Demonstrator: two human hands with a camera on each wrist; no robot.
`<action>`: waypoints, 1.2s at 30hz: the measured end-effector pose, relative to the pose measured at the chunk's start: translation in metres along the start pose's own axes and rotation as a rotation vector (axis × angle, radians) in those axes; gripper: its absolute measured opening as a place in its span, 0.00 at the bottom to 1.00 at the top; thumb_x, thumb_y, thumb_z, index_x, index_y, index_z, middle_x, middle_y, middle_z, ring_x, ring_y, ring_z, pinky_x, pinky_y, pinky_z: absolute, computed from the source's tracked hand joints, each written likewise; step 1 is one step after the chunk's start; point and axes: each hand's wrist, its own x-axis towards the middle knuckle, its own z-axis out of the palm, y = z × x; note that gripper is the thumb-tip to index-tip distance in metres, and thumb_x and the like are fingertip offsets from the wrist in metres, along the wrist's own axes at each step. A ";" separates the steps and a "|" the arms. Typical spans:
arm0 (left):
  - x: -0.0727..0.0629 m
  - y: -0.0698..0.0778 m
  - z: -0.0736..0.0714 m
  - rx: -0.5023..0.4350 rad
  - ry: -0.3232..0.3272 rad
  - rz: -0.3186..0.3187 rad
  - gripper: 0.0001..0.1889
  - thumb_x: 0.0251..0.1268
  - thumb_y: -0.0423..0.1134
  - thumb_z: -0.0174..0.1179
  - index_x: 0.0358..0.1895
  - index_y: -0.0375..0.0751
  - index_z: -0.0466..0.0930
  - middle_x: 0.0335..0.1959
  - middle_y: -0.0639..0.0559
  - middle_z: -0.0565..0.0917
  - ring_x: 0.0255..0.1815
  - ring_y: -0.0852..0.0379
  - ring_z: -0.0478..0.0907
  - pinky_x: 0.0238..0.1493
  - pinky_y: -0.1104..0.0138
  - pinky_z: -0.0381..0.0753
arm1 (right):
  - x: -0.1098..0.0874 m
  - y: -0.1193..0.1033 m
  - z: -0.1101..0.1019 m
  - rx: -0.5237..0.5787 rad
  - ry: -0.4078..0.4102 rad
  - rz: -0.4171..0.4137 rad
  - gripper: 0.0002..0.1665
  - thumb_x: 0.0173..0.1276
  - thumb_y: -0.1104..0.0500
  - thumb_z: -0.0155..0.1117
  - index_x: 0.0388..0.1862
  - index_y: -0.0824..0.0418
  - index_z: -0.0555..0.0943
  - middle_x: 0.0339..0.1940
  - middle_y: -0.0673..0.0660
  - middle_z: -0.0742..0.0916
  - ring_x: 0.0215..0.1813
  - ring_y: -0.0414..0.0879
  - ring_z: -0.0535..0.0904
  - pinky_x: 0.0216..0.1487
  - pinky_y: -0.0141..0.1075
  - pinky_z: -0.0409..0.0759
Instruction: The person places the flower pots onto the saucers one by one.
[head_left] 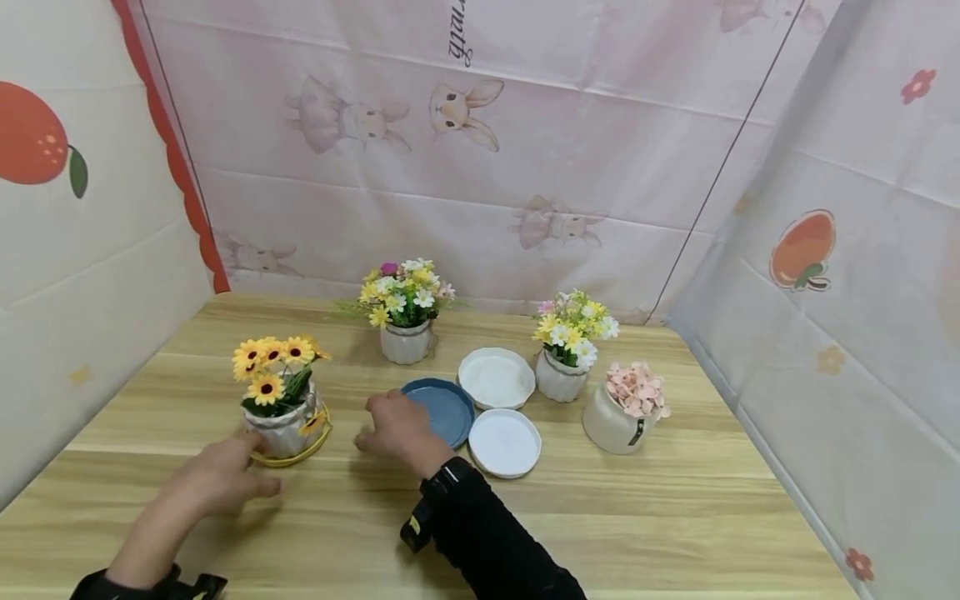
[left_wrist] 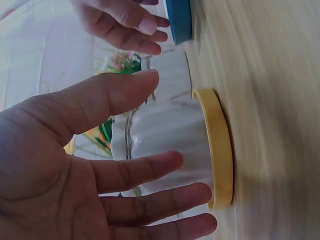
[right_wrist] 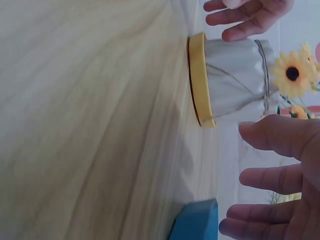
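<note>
A white ribbed pot [head_left: 283, 435] of artificial sunflowers [head_left: 272, 367] stands upright on a yellow saucer [head_left: 327, 435] at the left. My left hand [head_left: 217, 477] is beside the pot's near side, its thumb and fingers spread, as the left wrist view shows. Twine runs around the pot [right_wrist: 235, 75] in the right wrist view. Between that pot and the blue plate [head_left: 444, 410] is my right hand [head_left: 399, 429], partly covering the plate's left edge in the head view. Its fingers [right_wrist: 272, 179] are extended and grip nothing. Whether they touch the plate I cannot tell.
A white scalloped plate [head_left: 497, 378] and a smaller white plate [head_left: 506, 443] lie against the blue one. Behind are two pots of mixed flowers, one at back left [head_left: 405, 343] and another [head_left: 561, 379] at right. A white jar [head_left: 617, 427] holds pink flowers. Printed cloth walls surround the wooden table [head_left: 660, 533].
</note>
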 end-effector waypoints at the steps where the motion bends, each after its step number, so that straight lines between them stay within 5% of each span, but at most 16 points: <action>1: 0.000 0.002 0.001 0.002 -0.002 0.003 0.40 0.48 0.53 0.69 0.56 0.24 0.68 0.46 0.25 0.75 0.44 0.30 0.73 0.38 0.43 0.74 | -0.001 0.002 -0.001 0.005 0.000 0.009 0.25 0.60 0.45 0.64 0.55 0.53 0.79 0.44 0.52 0.80 0.42 0.43 0.76 0.32 0.36 0.75; 6: 0.001 0.012 0.008 0.009 0.010 0.027 0.36 0.46 0.50 0.70 0.54 0.27 0.71 0.48 0.28 0.75 0.46 0.30 0.72 0.41 0.42 0.73 | -0.002 0.011 -0.004 0.009 0.003 0.046 0.25 0.60 0.45 0.65 0.54 0.53 0.79 0.44 0.52 0.79 0.41 0.43 0.76 0.32 0.37 0.75; 13: 0.004 0.023 0.019 0.038 0.061 0.123 0.31 0.50 0.43 0.68 0.55 0.28 0.72 0.49 0.31 0.76 0.49 0.33 0.73 0.45 0.42 0.71 | -0.003 0.021 -0.008 0.014 -0.009 0.077 0.13 0.61 0.45 0.64 0.37 0.51 0.80 0.37 0.52 0.79 0.39 0.43 0.75 0.30 0.37 0.74; 19: 0.012 0.037 0.026 0.052 0.086 0.148 0.26 0.51 0.42 0.67 0.52 0.30 0.75 0.46 0.33 0.78 0.47 0.35 0.74 0.44 0.44 0.73 | -0.006 0.030 -0.008 0.039 0.011 0.102 0.21 0.62 0.46 0.64 0.51 0.53 0.80 0.44 0.53 0.81 0.47 0.47 0.76 0.37 0.38 0.76; 28: 0.027 0.051 0.029 0.065 0.136 0.169 0.24 0.52 0.41 0.67 0.52 0.33 0.76 0.44 0.40 0.79 0.44 0.42 0.76 0.40 0.50 0.76 | -0.011 0.045 -0.009 0.061 0.025 0.166 0.20 0.63 0.48 0.63 0.51 0.56 0.80 0.44 0.54 0.80 0.45 0.48 0.75 0.36 0.40 0.76; 36: 0.038 0.062 0.032 0.021 0.184 0.174 0.25 0.53 0.40 0.66 0.54 0.33 0.74 0.46 0.38 0.79 0.46 0.40 0.75 0.41 0.51 0.76 | -0.016 0.058 -0.013 0.122 0.093 0.156 0.07 0.62 0.58 0.63 0.29 0.61 0.77 0.30 0.57 0.78 0.42 0.52 0.72 0.34 0.38 0.71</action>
